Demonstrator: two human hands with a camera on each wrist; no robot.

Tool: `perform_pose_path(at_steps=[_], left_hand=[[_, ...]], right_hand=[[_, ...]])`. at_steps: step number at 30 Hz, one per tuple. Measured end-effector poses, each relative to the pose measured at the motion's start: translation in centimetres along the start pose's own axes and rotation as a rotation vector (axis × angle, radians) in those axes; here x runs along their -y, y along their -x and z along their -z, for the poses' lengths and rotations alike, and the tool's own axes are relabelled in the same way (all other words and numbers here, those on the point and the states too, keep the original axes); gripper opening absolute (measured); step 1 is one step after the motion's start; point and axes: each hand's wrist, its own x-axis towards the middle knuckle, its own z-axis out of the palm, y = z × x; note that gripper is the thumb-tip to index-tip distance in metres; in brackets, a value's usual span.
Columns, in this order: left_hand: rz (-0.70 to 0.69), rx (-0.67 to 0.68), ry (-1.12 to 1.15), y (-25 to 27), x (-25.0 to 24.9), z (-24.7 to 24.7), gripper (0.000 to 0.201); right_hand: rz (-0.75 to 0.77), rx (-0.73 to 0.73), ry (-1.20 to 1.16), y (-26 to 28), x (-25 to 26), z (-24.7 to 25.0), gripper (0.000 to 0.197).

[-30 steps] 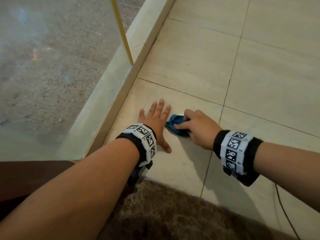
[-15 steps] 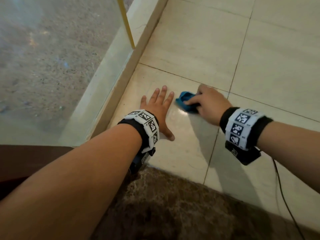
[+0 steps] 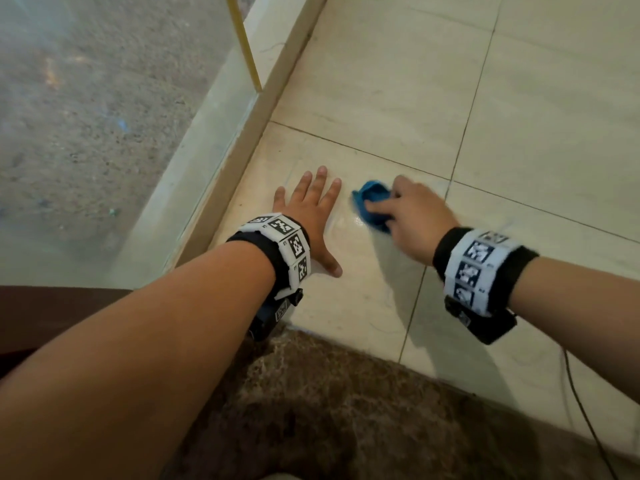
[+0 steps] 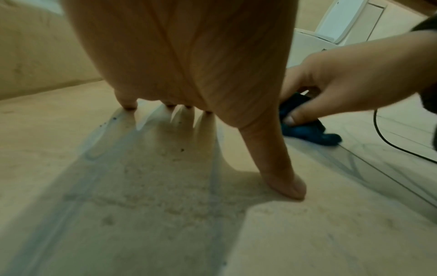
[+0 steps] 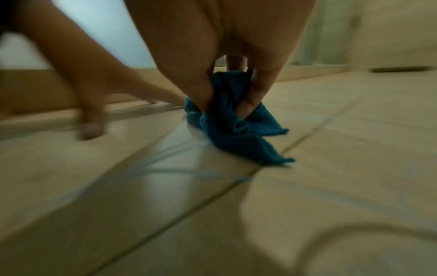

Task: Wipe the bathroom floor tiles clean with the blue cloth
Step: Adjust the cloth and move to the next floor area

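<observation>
A small bunched blue cloth (image 3: 372, 206) (image 5: 238, 123) (image 4: 305, 128) lies pressed on the beige floor tiles (image 3: 381, 81), close to a grout line. My right hand (image 3: 405, 216) grips it, thumb and fingers curled into its folds, knuckles up. My left hand (image 3: 311, 216) lies flat on the tile just left of the cloth, fingers straight and spread, thumb out to the right; in the left wrist view its fingertips (image 4: 129, 104) press the floor. A wet shiny patch (image 3: 346, 223) shows between the two hands.
A glass shower screen (image 3: 104, 133) with a gold edge strip (image 3: 244, 43) stands on a raised stone kerb (image 3: 242, 109) at the left. A dark brown mat (image 3: 329, 410) lies near me. A black cable (image 3: 581, 410) trails at the right. A white fixture (image 4: 331, 24) stands beyond.
My right hand has slid the cloth away from me and a little to the right over the tile, then back slightly. The left hand stays planted flat.
</observation>
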Motion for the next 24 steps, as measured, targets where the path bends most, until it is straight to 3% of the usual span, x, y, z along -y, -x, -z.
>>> perform_pose_path(at_steps=[2, 4, 8, 10, 13, 15, 17, 20, 21, 22, 24], left_hand=[[0.001, -0.001, -0.001, -0.1, 0.1, 0.0, 0.147], [-0.003, -0.007, -0.001, -0.1, 0.1, -0.1, 0.147], [0.0, -0.022, -0.022, -0.3, 0.3, -0.3, 0.149], [0.005, -0.026, -0.036, -0.4, 0.3, -0.4, 0.15], [0.01, -0.03, -0.045, -0.5, 0.2, -0.5, 0.15], [0.009, -0.033, -0.036, -0.5, 0.2, -0.5, 0.15], [0.004, -0.043, -0.034, -0.4, 0.2, -0.5, 0.15], [0.008, -0.035, -0.033, -0.1, 0.1, -0.2, 0.149], [0.011, -0.026, -0.032, -0.1, 0.1, -0.2, 0.149], [0.012, -0.02, -0.031, -0.1, 0.1, -0.2, 0.149], [0.013, -0.02, -0.034, -0.2, 0.1, -0.2, 0.149]], right_hand=[[0.188, 0.084, 0.03, 1.9, 2.0, -0.7, 0.036], [0.236, 0.13, 0.008, 1.7, 1.7, 0.1, 0.036], [-0.109, -0.021, -0.046, -0.7, -2.4, 1.3, 0.035], [-0.147, -0.057, -0.062, 0.5, -1.9, 0.7, 0.024], [0.149, 0.04, 0.037, 3.4, 1.0, -1.4, 0.036], [0.257, 0.084, 0.025, 3.2, 0.5, -1.4, 0.038], [0.148, -0.013, -0.083, 1.2, -2.1, -0.8, 0.047], [-0.207, -0.135, -0.09, -1.0, -5.5, 0.7, 0.033], [-0.239, -0.138, -0.088, -0.7, -5.1, 1.0, 0.034], [-0.218, -0.104, -0.078, -0.3, -4.5, 0.8, 0.034], [-0.024, -0.036, -0.005, 1.1, -2.7, -0.1, 0.032]])
